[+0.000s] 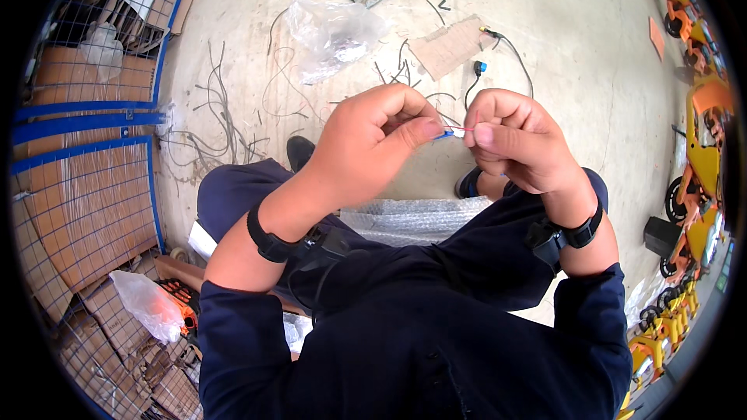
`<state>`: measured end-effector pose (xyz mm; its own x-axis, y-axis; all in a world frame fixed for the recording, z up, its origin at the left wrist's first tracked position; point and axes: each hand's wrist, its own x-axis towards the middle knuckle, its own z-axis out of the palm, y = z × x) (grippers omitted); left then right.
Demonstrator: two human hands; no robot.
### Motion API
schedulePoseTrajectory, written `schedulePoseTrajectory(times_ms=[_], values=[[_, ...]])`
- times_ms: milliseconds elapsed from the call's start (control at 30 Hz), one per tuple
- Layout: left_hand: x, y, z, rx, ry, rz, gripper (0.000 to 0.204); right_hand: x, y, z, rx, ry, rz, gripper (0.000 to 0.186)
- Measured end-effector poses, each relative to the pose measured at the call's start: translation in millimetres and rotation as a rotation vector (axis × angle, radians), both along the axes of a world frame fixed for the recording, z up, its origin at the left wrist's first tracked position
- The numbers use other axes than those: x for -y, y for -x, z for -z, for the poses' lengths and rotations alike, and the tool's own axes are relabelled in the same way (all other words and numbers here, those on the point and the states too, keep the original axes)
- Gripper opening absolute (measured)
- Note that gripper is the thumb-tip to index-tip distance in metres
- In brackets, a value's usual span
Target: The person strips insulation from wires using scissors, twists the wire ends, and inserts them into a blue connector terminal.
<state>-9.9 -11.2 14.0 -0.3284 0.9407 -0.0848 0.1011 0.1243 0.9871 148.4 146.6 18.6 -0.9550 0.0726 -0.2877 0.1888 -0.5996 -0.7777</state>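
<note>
My left hand (366, 144) and my right hand (523, 140) are raised close together above my lap, fingertips a short gap apart. Between them runs a thin red wire (457, 127), pinched by thumb and forefinger of my right hand. The thumb and fingers of my left hand are closed on the wire's other end, where a small blue piece (445, 135) and a bit of white show; their kind is too small to make out. Beyond my right hand, a black cable with a blue connector (479, 68) lies on the floor.
A cardboard sheet (447, 47), a clear plastic bag (331, 35) and black cable pieces (222, 101) lie on the floor ahead. Bubble wrap (416, 219) is between my legs. Blue-framed mesh cages (85, 118) stand at left; yellow-orange wheeled machines (704, 140) line the right.
</note>
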Motion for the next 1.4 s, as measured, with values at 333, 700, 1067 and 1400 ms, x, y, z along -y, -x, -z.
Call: schedulePoseTrajectory(times_ms=[333, 700, 1067, 1400], values=[[9.3, 50.3, 4.0, -0.083, 0.085, -0.169, 0.008, -31.4, -16.0, -14.1, -0.327, 0.046, 0.154, 0.014], [56.6, 108.8, 19.3, -0.208, 0.295, -0.34, 0.012, -85.0, -58.7, -16.1, -0.543, 0.127, 0.273, 0.012], [17.5, 17.1, -8.4, -0.316, 0.017, -0.172, 0.016, -2.5, -5.4, -4.3, -0.063, -0.444, 0.109, 0.009], [9.6, -9.8, 12.1, -0.693, -0.232, 0.056, 0.021, 16.4, 11.5, -1.1, 0.025, -0.261, -0.112, 0.007]])
